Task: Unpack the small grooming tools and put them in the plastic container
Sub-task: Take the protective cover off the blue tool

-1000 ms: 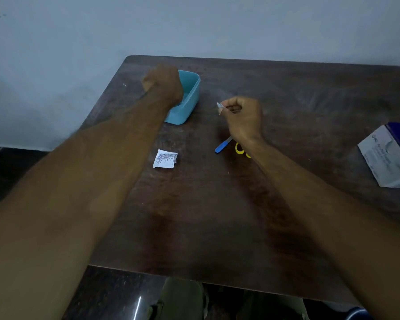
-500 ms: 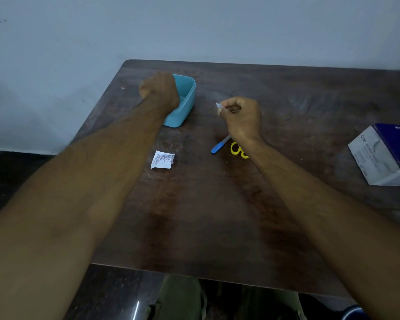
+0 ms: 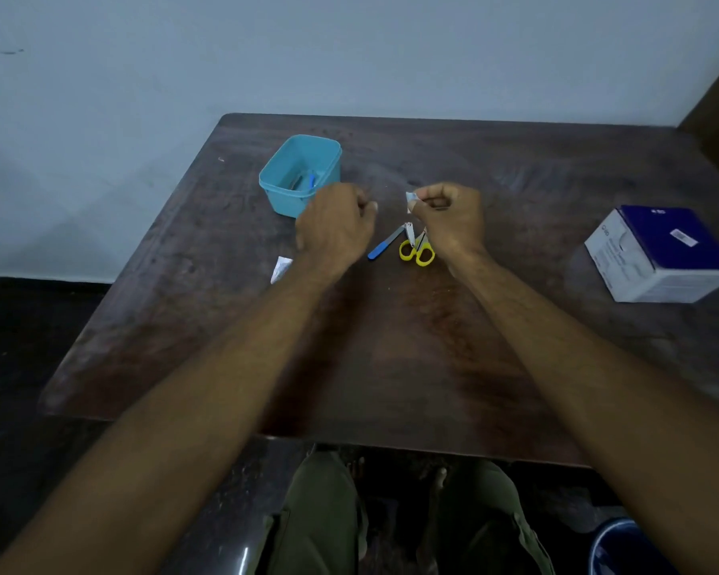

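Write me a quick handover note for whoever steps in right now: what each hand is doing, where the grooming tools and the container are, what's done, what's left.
Left hand: fingers curled, holding nothing, over the table beside the container.
Right hand: pinches a small white wrapper.
Blue plastic container: far left of the table, a blue-handled tool already inside.
Still lying on the table: blue-handled file, nail clipper, yellow-handled scissors.
An empty wrapper lies by the left wrist.
Left: move those three tools into the container.

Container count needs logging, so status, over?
Right hand pinching a small packet; left hand curled, empty. Container holds some tools. Scissors, file on table. Nothing blocking.
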Available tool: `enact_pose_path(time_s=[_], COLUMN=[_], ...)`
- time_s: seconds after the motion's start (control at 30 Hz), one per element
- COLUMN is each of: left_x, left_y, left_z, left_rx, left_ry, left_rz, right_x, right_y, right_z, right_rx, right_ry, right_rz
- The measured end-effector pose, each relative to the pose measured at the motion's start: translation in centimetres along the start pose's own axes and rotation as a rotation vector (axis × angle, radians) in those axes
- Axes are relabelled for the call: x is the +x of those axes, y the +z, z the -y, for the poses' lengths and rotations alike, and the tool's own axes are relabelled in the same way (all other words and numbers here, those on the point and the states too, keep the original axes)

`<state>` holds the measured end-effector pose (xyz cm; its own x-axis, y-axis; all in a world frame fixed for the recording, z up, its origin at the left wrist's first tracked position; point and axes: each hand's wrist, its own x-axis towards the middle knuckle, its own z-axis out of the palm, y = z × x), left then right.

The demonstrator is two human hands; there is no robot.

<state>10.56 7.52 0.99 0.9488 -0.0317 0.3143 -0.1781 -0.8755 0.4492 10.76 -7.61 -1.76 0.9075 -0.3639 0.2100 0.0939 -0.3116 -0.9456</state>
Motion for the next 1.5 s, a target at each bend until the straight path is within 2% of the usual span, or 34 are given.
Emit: enact_pose_path(time_s=[0.17, 0.33, 0.53, 0.8, 0.97, 1.07, 1.23, 1.4, 1.5], left_x=[-2.6, -3.5, -3.2, -2.2, -4.1, -5.4, -6.5, -7.0, -7.3], left_y=[2.2, 2.8, 2.9, 3.1, 2.1, 2.0, 1.8, 1.6, 1.4], left_z=[-0.3, -0.6, -1.0, -0.3, -0.3, -0.2, -0.3, -0.7, -0.7], left_rx=[0.116, 0.182, 0.118, -0.235, -0.924, -1.176, -1.225, -1.212, -1.2], left_ry=[-0.057, -0.062, -0.193, -0.469, -0.697, -0.742, -0.701, -0.64, -0.638], left_rz=[0.165, 0.195, 0.216, 0.229, 0.279, 0.261, 0.313, 0.363, 0.382], right_x=[-1.7, -3.0, -3.7, -4.4, -5.0, -5.9, -7.2, -7.6, -7.4], right_y=[-1.4, -2.5, -2.9, -3.0, -2.8, -2.6, -2.5, -2.0, -2.0], right_z=[-0.5, -0.8, -1.0, -0.9, -0.6, -0.1, 0.2, 0.1, 0.0], right_rx=[-0.02, -0.033, -0.026, -0.015, -0.1, -0.268, -0.497, -0.593, -0.626], right_ry=[0.005, -0.001, 0.008, -0.014, -0.141, -0.328, -0.554, -0.609, -0.573], right_rz=[-0.005, -0.005, -0.013, -0.016, 0.057, 0.102, 0.301, 0.417, 0.429])
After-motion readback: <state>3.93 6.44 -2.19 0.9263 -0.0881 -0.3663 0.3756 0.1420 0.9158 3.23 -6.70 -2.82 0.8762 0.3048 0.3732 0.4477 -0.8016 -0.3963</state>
